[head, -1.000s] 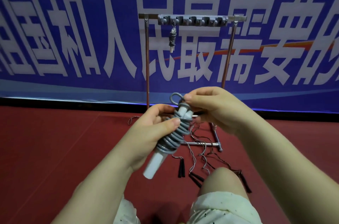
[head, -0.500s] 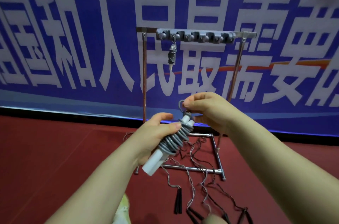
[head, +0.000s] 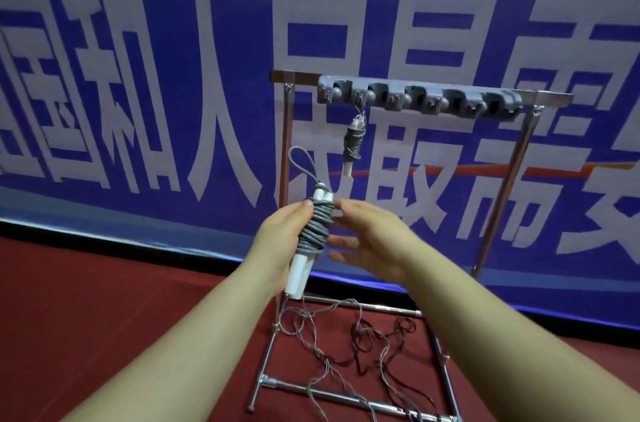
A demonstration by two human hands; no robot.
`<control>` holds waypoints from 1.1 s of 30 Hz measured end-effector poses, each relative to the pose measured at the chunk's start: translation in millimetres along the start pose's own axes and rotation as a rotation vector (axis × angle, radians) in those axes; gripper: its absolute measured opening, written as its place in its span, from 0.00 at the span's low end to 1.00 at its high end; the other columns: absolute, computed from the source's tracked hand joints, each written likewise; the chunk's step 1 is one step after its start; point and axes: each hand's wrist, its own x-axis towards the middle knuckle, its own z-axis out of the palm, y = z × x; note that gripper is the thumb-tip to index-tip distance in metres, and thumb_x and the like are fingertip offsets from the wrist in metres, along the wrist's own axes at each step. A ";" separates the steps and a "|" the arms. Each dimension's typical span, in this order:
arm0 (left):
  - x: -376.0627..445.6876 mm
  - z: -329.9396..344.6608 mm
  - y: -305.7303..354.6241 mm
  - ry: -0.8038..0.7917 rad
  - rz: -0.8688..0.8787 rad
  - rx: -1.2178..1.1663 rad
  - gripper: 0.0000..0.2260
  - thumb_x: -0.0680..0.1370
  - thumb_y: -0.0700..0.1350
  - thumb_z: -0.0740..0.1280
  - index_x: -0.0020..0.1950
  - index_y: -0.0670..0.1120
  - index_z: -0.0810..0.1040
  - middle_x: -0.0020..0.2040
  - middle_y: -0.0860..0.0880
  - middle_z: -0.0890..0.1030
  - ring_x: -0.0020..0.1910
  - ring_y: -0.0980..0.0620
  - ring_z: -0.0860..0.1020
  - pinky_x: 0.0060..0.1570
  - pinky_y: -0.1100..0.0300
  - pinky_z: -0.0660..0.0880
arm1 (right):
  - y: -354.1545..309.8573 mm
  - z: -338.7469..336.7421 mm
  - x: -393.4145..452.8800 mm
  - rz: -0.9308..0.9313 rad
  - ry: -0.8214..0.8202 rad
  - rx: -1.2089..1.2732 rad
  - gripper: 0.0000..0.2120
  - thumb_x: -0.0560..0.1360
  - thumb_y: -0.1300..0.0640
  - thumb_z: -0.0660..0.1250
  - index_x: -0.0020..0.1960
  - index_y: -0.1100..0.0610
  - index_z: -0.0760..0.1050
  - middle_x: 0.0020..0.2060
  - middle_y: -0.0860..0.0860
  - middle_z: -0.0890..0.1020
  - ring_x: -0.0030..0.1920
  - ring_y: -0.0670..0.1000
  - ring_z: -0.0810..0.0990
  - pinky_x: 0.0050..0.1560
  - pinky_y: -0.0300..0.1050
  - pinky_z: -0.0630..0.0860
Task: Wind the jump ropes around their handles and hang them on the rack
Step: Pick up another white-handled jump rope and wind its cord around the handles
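At your 12 o'clock, the banner [head: 138,110] is deep blue with large pale grey-white characters, a thin orange-red stripe at 2 o'clock and a lighter blue band along its lower edge. The floor [head: 86,317] is dark red. The rack [head: 285,179] is silver chrome; its hook strip [head: 415,98] is slate grey. Your wound jump rope [head: 313,231] has white handles and grey cord; the hung jump rope [head: 353,144] matches. The loose ropes [head: 363,345] at 6 o'clock are grey and dark brown.
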 end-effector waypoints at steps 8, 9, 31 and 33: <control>115.4 10.5 13.3 -0.099 -0.040 0.077 0.12 0.80 0.48 0.63 0.53 0.41 0.80 0.41 0.41 0.83 0.37 0.45 0.81 0.38 0.53 0.77 | -10.2 -7.3 90.0 -0.144 0.195 -0.008 0.02 0.78 0.60 0.65 0.47 0.55 0.76 0.40 0.53 0.81 0.36 0.48 0.77 0.31 0.37 0.78; 127.7 12.7 19.7 -0.098 -0.021 0.116 0.12 0.79 0.49 0.64 0.54 0.41 0.79 0.41 0.41 0.83 0.36 0.45 0.82 0.37 0.52 0.78 | -15.4 -9.2 100.4 -0.175 0.222 -0.018 0.02 0.78 0.58 0.66 0.47 0.55 0.77 0.40 0.53 0.81 0.38 0.49 0.77 0.32 0.38 0.78; 229.8 26.0 59.6 -0.011 0.043 0.248 0.13 0.80 0.49 0.63 0.60 0.43 0.76 0.49 0.43 0.82 0.46 0.46 0.82 0.45 0.52 0.79 | -75.1 -16.2 200.3 -0.431 0.430 -0.364 0.09 0.74 0.52 0.70 0.46 0.56 0.73 0.43 0.55 0.80 0.44 0.54 0.81 0.43 0.52 0.82; 225.6 16.7 43.9 -0.026 0.042 0.205 0.15 0.81 0.49 0.60 0.67 0.45 0.72 0.55 0.46 0.81 0.54 0.48 0.79 0.53 0.51 0.74 | -61.8 -17.2 198.1 -0.468 0.466 -0.417 0.11 0.74 0.49 0.69 0.49 0.56 0.74 0.44 0.53 0.80 0.45 0.54 0.81 0.48 0.57 0.81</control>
